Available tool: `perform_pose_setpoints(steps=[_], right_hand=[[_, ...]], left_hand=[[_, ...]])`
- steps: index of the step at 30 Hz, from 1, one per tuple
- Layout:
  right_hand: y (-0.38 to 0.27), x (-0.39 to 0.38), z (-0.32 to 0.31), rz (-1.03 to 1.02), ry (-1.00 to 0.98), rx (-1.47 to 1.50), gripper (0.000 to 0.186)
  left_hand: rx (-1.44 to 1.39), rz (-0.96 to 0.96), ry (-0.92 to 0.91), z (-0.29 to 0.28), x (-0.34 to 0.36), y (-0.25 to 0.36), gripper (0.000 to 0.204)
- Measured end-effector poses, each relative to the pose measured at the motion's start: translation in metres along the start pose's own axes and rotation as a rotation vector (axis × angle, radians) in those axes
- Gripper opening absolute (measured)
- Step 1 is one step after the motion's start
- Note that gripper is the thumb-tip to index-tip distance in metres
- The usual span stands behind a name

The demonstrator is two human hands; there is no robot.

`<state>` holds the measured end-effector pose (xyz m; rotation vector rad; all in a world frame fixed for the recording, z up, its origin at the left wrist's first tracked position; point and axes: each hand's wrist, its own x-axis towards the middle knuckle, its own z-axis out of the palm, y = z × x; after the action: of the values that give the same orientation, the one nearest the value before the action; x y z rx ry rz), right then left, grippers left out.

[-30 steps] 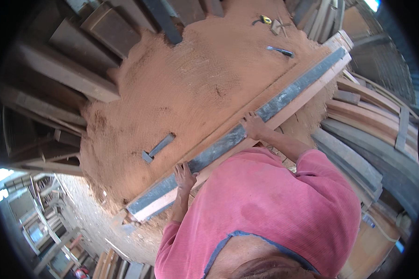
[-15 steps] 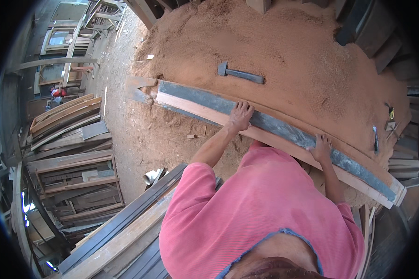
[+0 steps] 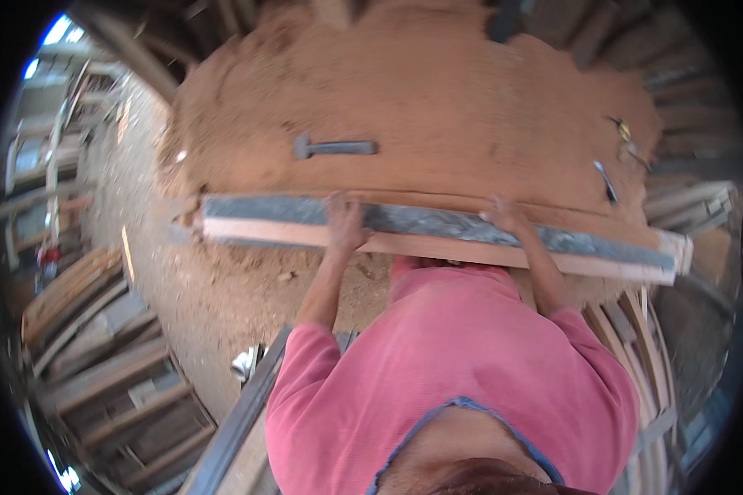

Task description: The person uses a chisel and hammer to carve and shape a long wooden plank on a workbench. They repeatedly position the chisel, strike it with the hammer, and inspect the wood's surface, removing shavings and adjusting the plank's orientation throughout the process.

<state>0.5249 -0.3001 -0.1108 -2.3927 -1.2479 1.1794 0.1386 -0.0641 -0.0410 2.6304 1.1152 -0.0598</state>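
A bench heaped with reddish sawdust fills the upper middle. Along its near edge lies a long plank — grey on top, pale wood on the side facing the person — overhanging the bench's left corner and running to its right end. Left of the plank the sawdust-strewn floor lies open as far as stacks of timber; right of the plank's far end, more boards crowd close.

The left hand is pressed flat on the plank left of its middle, fingers curled over the far edge. The right hand rests on the plank right of its middle, fingers spread on the grey face — whether it grips cannot be told.

Behind the plank a hammer lies on the sawdust, well apart from it. Near the plank's right end lie a chisel and, farther back, a small yellow tool.
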Motion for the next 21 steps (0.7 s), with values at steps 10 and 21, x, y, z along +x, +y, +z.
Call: perform_pose_setpoints(steps=[10, 21], right_hand=[[0.206, -0.002, -0.171, 0.375, 0.467, -0.053, 0.060], [0.477, 0.045, -0.182, 0.505, 0.321, -0.149, 0.055]], left_hand=[[-0.050, -0.928, 0.084, 0.072, -0.048, 0.132, 0.102], [-0.078, -0.897, -0.041, 0.138, 0.031, 0.253, 0.127]])
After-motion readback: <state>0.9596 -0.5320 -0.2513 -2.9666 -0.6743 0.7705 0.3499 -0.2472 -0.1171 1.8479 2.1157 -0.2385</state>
